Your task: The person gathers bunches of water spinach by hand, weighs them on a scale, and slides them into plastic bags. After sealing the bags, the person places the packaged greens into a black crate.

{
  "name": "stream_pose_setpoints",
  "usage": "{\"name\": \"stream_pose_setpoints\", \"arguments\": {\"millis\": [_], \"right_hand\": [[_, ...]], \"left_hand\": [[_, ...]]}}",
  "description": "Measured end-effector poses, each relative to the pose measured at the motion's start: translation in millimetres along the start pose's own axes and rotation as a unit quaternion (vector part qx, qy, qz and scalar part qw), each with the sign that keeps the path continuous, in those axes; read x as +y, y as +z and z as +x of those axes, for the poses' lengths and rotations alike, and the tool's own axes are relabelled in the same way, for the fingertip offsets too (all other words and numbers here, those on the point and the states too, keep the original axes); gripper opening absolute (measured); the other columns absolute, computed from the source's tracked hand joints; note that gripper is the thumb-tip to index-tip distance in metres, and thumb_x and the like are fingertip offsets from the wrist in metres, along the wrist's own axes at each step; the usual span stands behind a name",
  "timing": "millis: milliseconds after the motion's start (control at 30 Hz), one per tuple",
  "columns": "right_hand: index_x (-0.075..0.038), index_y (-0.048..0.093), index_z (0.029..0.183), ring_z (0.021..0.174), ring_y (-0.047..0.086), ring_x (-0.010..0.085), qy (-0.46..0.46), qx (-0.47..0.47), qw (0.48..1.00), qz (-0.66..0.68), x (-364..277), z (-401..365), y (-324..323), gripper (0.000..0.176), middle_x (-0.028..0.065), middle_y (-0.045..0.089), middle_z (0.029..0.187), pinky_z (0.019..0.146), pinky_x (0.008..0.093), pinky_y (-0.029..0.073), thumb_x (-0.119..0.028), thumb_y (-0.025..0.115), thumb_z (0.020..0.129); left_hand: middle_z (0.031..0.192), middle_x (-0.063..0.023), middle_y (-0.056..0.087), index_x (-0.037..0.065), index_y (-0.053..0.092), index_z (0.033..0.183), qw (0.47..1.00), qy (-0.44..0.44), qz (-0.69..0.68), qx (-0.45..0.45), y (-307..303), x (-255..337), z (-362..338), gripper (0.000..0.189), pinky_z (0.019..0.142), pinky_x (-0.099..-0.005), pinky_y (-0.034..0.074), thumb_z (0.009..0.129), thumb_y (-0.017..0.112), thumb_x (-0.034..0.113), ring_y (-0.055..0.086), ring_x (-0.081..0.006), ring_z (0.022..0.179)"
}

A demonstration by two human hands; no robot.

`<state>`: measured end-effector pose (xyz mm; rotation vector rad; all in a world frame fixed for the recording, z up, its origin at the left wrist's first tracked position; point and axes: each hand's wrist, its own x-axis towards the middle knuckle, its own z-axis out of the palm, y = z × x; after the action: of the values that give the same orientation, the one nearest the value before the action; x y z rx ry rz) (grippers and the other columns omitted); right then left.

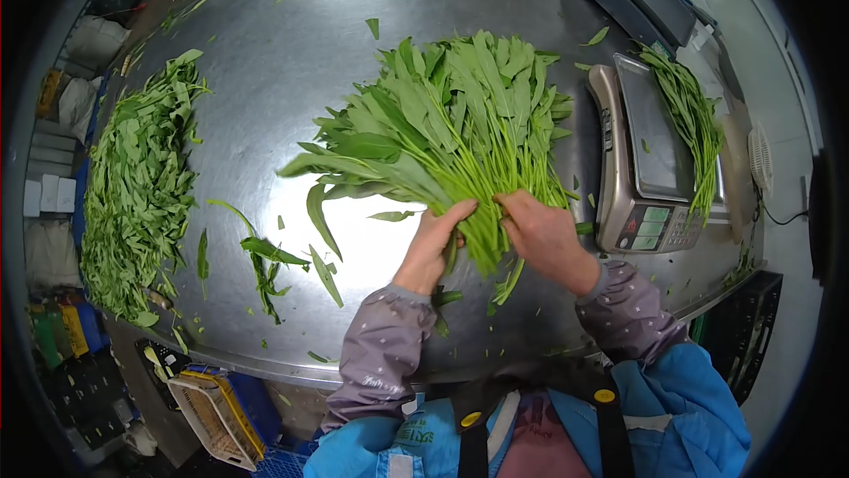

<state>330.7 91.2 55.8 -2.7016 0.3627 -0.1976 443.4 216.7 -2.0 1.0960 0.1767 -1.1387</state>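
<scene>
the left hand [435, 244] is closed on the bunch [460, 124] at its stems [482, 244], the right hand [546, 235] pinching the other side; if either slackens, outer stems could slip and splay. the leaves [495, 80] fan beyond the grip over the table [256, 18], stem ends poking back below it, loose sprigs [276, 252] left, a scale [612, 217] right.

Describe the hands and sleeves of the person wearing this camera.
The left hand and right hand are bare, without gloves. Both forearms wear loose grey-purple sleeves dotted with small white marks, ending in plain grey cuffs. White lettering runs along the left one. Above them shows a bright blue jacket.
</scene>
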Motion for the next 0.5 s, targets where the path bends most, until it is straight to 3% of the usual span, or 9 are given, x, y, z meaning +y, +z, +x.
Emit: {"name": "stream_pose_setpoints", "arguments": {"millis": [67, 133, 367, 467, 500], "right_hand": [[-0.007, 0.056, 0.101, 0.07, 0.06, 0.025, 0.002, 0.015, 1.0, 0.019, 8, -1, -3, 0.025, 0.0069, 0.059, 0.086, 0.055, 0.0333, 0.047, -0.009, 0.058, 0.077], [-0.006, 0.057, 0.1, 0.07, 0.06, 0.0253, 0.017, 0.017, 0.999, 0.025, 14, -2, -6, 0.023, 0.0083, 0.06, 0.085, 0.055, 0.0336, 0.046, -0.008, 0.057, 0.078], [-0.005, 0.057, 0.101, 0.069, 0.06, 0.0252, -0.024, 0.057, 0.995, 0.081, -12, 14, 0, 0.023, 0.009, 0.061, 0.082, 0.055, 0.0318, 0.047, -0.009, 0.057, 0.079], [-0.002, 0.057, 0.101, 0.066, 0.06, 0.0251, -0.039, 0.01, 0.998, 0.057, -26, 19, 12, 0.025, 0.0099, 0.06, 0.079, 0.053, 0.0312, 0.047, -0.008, 0.055, 0.077], [-0.001, 0.056, 0.102, 0.064, 0.06, 0.0249, -0.033, -0.072, 0.997, -0.006, -26, 20, 23, 0.027, 0.01, 0.06, 0.078, 0.052, 0.0317, 0.047, -0.007, 0.055, 0.076]], "left_hand": [[0.1, -0.0098, 0.061, -0.002, 0.052, 0.108, 0.996, 0.017, -0.072, -0.039, -15, 5, -11, 0.038, 0.083, -0.0298, 0.046, 0.076, 0.066, 0.011, 0.058, -0.0188, 0.093], [0.104, -0.0122, 0.06, -0.003, 0.05, 0.111, 0.992, -0.016, -0.122, -0.013, -44, 5, -22, 0.039, 0.089, -0.0341, 0.045, 0.077, 0.064, 0.01, 0.057, -0.0225, 0.097], [0.115, -0.0135, 0.054, -0.002, 0.048, 0.116, 0.964, -0.017, -0.258, -0.071, -75, -18, -30, 0.039, 0.096, -0.039, 0.039, 0.082, 0.059, 0.014, 0.051, -0.025, 0.107], [0.115, -0.0127, 0.054, -0.002, 0.048, 0.116, 0.96, -0.012, -0.271, -0.064, -66, -22, -27, 0.04, 0.096, -0.0384, 0.039, 0.082, 0.059, 0.014, 0.052, -0.0244, 0.107], [0.117, -0.0123, 0.053, -0.001, 0.047, 0.117, 0.965, -0.01, -0.258, -0.044, -62, -24, -27, 0.041, 0.096, -0.0376, 0.039, 0.082, 0.06, 0.015, 0.051, -0.0239, 0.107]]}}
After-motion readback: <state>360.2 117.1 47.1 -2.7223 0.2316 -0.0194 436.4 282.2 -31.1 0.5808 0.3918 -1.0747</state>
